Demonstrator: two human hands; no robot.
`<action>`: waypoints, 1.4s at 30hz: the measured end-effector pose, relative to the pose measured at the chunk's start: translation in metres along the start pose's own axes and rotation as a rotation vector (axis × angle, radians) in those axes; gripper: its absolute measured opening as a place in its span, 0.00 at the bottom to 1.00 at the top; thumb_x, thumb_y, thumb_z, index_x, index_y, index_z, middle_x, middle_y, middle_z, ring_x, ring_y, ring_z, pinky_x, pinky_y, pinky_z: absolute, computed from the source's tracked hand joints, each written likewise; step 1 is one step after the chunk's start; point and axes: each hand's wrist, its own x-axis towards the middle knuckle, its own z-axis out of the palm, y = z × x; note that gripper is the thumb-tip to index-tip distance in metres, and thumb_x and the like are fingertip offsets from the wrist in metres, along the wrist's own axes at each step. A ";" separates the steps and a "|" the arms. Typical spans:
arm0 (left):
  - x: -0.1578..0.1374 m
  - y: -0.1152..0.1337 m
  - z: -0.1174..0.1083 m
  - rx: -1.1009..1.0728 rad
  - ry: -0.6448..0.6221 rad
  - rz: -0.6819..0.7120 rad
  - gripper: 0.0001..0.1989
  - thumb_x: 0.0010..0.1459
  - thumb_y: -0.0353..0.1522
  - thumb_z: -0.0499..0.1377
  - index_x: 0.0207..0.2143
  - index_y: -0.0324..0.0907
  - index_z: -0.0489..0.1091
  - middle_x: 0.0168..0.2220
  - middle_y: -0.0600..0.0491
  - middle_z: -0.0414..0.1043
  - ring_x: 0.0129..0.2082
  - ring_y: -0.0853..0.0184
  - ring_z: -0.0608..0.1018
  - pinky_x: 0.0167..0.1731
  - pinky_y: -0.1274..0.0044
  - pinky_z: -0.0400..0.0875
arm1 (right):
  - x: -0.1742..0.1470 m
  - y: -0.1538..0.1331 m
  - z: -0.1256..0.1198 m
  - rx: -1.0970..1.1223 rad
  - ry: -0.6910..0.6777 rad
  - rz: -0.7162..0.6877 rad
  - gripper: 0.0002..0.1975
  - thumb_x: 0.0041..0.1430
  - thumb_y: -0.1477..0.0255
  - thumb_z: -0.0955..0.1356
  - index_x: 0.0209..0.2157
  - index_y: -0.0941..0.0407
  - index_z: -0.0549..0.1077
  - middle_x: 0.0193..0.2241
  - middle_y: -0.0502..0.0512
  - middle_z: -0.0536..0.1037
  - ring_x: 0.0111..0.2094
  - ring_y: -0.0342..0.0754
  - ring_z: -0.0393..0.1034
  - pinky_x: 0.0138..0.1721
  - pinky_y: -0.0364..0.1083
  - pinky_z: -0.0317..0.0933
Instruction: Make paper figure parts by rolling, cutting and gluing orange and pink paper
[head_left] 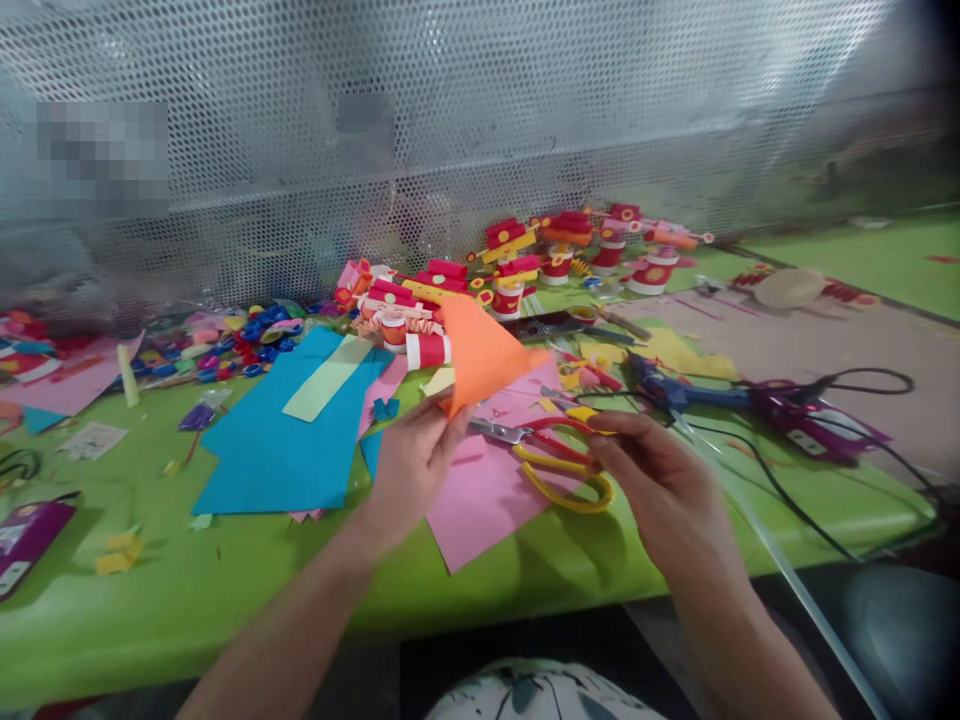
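My left hand (pixel 420 450) grips a sheet of orange paper (pixel 484 350) at its lower corner, holding it up over the table. In my right hand (pixel 652 470) is a pair of scissors (pixel 562 465) with one red and one yellow handle loop. Their metal blades point left, toward my left hand, just below the orange paper. Whether the blades touch the paper I cannot tell. Pink paper (pixel 480 520) lies under the scissors. Left of it are blue sheets (pixel 292 450) with a pale green strip (pixel 328 378) on top. A red and white paper cup (pixel 428 350) stands behind the orange paper.
Several red and yellow paper-cup models (pixel 506 270) line the back, before a perforated metal screen (pixel 465 120). A blue glue gun (pixel 697 393) with black cables lies at right, near a purple box (pixel 817 425). Another purple box (pixel 34 540) sits at left. Colourful caps (pixel 262 330) are heaped behind.
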 end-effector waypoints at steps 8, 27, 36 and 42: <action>-0.003 0.006 -0.007 0.585 -0.056 0.629 0.13 0.69 0.23 0.55 0.53 0.35 0.71 0.61 0.36 0.73 0.50 0.57 0.84 0.40 0.71 0.81 | -0.002 -0.001 -0.003 -0.048 0.012 -0.063 0.09 0.56 0.68 0.74 0.41 0.47 0.80 0.37 0.50 0.82 0.34 0.47 0.73 0.33 0.44 0.69; -0.005 0.001 -0.005 0.605 -0.117 0.517 0.10 0.69 0.26 0.57 0.50 0.41 0.74 0.62 0.40 0.72 0.34 0.60 0.85 0.29 0.69 0.75 | -0.001 0.014 -0.009 -0.389 -0.134 -0.353 0.06 0.67 0.69 0.67 0.42 0.51 0.76 0.39 0.56 0.75 0.36 0.49 0.73 0.32 0.46 0.69; -0.003 -0.007 -0.011 0.654 -0.154 0.458 0.13 0.69 0.26 0.54 0.52 0.41 0.73 0.65 0.40 0.68 0.49 0.52 0.84 0.38 0.65 0.81 | -0.003 0.013 -0.011 -0.792 -0.215 -0.606 0.10 0.69 0.67 0.66 0.43 0.53 0.79 0.42 0.61 0.81 0.37 0.55 0.79 0.31 0.51 0.71; -0.002 -0.001 -0.008 0.741 -0.151 0.498 0.12 0.68 0.22 0.53 0.44 0.40 0.76 0.64 0.40 0.69 0.50 0.50 0.84 0.43 0.64 0.83 | -0.005 0.017 -0.011 -0.864 -0.286 -0.642 0.13 0.71 0.62 0.66 0.41 0.52 0.79 0.41 0.60 0.82 0.40 0.57 0.80 0.38 0.54 0.72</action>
